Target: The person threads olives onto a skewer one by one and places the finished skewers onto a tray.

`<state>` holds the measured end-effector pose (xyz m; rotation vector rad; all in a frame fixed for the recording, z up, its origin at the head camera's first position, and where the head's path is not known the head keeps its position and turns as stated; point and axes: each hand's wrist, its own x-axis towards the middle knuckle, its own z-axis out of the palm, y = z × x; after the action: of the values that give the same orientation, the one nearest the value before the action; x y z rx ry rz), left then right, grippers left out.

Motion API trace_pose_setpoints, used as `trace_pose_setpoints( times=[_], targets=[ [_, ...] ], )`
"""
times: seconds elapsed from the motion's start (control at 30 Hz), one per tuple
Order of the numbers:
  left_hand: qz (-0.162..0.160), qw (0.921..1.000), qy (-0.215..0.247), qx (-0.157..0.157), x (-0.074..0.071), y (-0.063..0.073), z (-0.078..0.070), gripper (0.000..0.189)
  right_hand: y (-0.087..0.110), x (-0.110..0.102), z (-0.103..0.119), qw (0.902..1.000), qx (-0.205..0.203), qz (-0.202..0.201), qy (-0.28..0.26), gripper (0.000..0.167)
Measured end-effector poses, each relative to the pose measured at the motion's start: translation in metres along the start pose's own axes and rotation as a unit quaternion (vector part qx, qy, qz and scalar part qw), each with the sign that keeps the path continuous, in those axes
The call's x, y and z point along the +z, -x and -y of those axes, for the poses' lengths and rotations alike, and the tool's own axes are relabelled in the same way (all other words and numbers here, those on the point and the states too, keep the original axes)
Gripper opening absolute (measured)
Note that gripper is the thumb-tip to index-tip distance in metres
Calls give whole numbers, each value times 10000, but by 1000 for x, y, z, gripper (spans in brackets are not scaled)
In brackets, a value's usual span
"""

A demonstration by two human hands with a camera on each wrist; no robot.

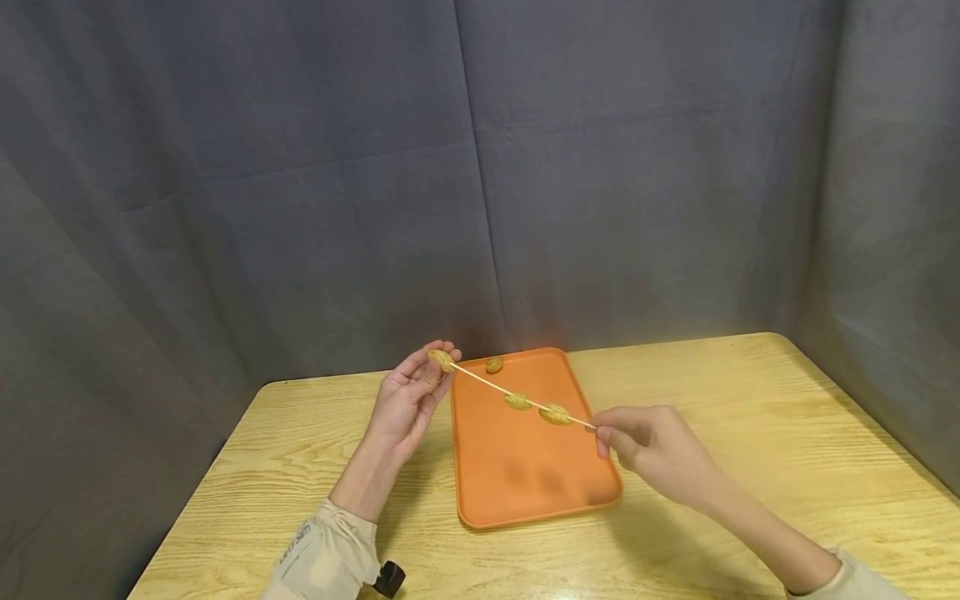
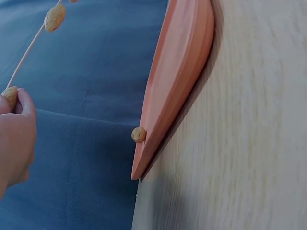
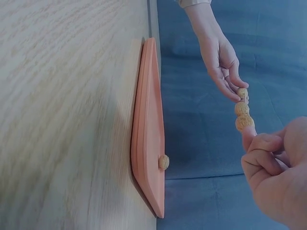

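Note:
A thin pale skewer [image 1: 483,382] slants above the tray between my two hands. My left hand [image 1: 405,400] pinches an oval, wrinkled, tan walnut [image 1: 441,360] at the skewer's far end. At the other end, the fingertips of my right hand [image 1: 656,450] pinch the bare stick. Two more walnuts sit along the skewer: one near the middle [image 1: 517,402] and one closer to the right hand [image 1: 556,414]. In the right wrist view the walnuts [image 3: 242,109] line up one behind another. Whether the skewer's tip passes through the pinched walnut is hidden.
An orange tray [image 1: 525,475] lies on the wood-grain table [image 1: 697,383]. One loose walnut [image 1: 494,365] rests at its far edge. Grey curtains [image 1: 360,208] hang behind and beside the table. A small black object [image 1: 389,578] is by the left sleeve.

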<state>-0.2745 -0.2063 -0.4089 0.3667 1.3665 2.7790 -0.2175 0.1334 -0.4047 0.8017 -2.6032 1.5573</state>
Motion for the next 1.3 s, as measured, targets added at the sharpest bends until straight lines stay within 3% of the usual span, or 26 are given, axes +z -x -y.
trace_pose_setpoints(
  times=[0.47, 0.7, 0.87, 1.03, 1.17, 1.3],
  targets=[
    [-1, 9998, -119, -181, 11, 3, 13, 22, 2, 7, 1, 9997, 15, 116, -202, 15],
    [-131, 9992, -137, -346, 13, 4, 18, 33, 2, 9, 0, 9998, 7, 109, -167, 15],
    [-14, 9990, -207, -383, 16, 6, 22, 36, 2, 8, -1, 9996, -46, 84, -266, 16],
    [224, 9982, -384, -400, 17, 7, 26, 27, 2, 8, -2, 9993, -58, 100, -351, 17],
    [234, 9975, -476, -460, 18, 9, 28, 13, 2, 8, -2, 9992, -40, 113, -375, 16],
    [194, 9962, -544, -650, 19, 10, 31, 13, 2, 7, -2, 9992, -34, 127, -373, 16]
  ],
)
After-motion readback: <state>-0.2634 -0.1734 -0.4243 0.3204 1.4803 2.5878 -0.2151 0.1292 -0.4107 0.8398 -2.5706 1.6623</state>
